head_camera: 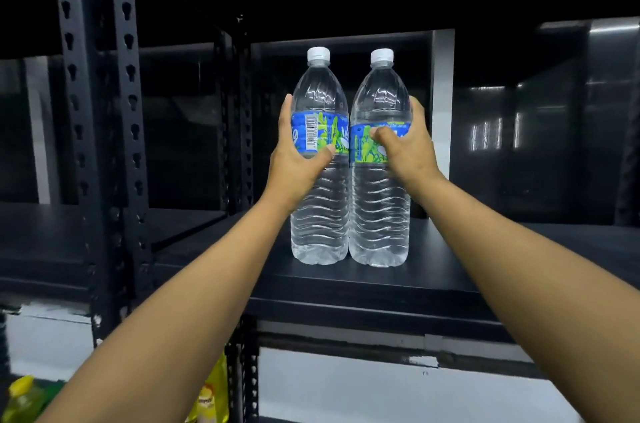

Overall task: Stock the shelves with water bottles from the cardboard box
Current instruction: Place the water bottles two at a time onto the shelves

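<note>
Stocking so far: we count two water bottles standing upright on the black shelf, and no others on any board we can see, so we judge the task to be near its start.
Shelving unit: the black shelf carries both bottles toward its front middle; a slotted steel upright bounds it on our left.
Open room: bare board runs wide to the right of the bottles and behind them; to the left less room before the upright.
Front edge: both bases sit just back from the shelf lip, so we judge a further push inward would be safer.
Left bottle: touching or almost touching its neighbour at the labels, barcode facing us.
Right bottle: upright, white cap on.
Left hand: fingers and thumb wrapped round the left bottle's label band.
Right hand: fingers and thumb grasping the right bottle at its label.
Cardboard box: not in view, so we cannot tell how many bottles remain.
Lower shelf: yellow bottles show at the bottom left.
</note>
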`<state>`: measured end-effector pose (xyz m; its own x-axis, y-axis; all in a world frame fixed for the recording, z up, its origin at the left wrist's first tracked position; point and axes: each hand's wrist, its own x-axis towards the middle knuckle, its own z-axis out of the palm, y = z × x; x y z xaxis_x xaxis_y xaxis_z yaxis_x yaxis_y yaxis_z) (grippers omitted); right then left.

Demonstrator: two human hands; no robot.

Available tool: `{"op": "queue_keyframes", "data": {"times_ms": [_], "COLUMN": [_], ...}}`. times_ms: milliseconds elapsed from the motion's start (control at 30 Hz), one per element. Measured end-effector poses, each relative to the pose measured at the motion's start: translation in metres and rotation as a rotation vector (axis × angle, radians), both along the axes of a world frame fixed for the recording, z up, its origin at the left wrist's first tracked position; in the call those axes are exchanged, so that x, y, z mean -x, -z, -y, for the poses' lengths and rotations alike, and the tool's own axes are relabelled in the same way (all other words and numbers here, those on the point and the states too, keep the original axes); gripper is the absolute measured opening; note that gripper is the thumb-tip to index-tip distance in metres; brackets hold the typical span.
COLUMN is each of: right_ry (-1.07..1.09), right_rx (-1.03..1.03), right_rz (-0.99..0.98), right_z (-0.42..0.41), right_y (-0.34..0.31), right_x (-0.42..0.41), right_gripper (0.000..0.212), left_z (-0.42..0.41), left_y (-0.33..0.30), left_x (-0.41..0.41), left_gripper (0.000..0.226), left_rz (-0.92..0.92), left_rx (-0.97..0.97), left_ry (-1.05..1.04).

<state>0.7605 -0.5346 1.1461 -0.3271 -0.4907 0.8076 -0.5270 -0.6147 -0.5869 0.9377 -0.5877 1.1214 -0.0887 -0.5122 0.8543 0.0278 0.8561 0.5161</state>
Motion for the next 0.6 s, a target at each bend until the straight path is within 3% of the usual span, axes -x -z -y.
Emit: {"op": "queue_keyframes", "data": {"times_ms": [300,600], "right_ry": [-0.016,-0.041], "right_rx": [0.018,-0.144], "right_rz": [-0.042,-0.061], "right_z": [-0.002,-0.023], "right_y": [0.015,0.058], "right_x": [-0.001,-0.005], "right_gripper": [0.072,0.078], "left_z": [-0.004,-0.024], "left_y": [0.004,0.047], "left_x": [-0.001,-0.017], "left_gripper": [0.095,0.104], "left_rz": [0.109,0.276], "left_rx": [-0.024,-0.139], "left_ry": [-0.004,-0.032]}}
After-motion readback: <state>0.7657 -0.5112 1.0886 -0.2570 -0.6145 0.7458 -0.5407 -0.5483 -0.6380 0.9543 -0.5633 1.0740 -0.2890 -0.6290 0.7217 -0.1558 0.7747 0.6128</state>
